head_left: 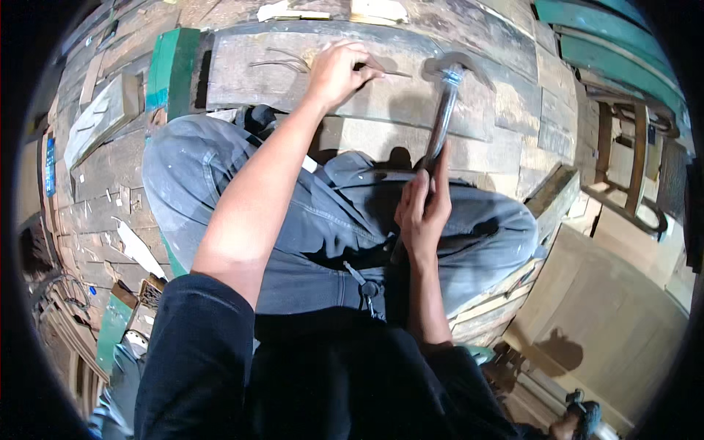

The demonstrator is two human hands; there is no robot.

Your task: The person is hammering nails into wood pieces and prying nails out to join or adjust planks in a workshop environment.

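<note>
Your right hand (424, 207) sits just right of the frame's centre, its grip closed round the handle of a claw hammer (444, 110) whose head rises toward the upper middle, above a grey weathered plank (293, 55). Your left hand (336, 72), at upper centre, pinches a thin nail (390, 72) against that plank. A few bent nails (282, 60) lie just left of that hand. Your knees in grey trousers (183, 176) fill the middle. A green-painted board (170, 73) stands upper left, a wooden chair (623, 161) at right.
</note>
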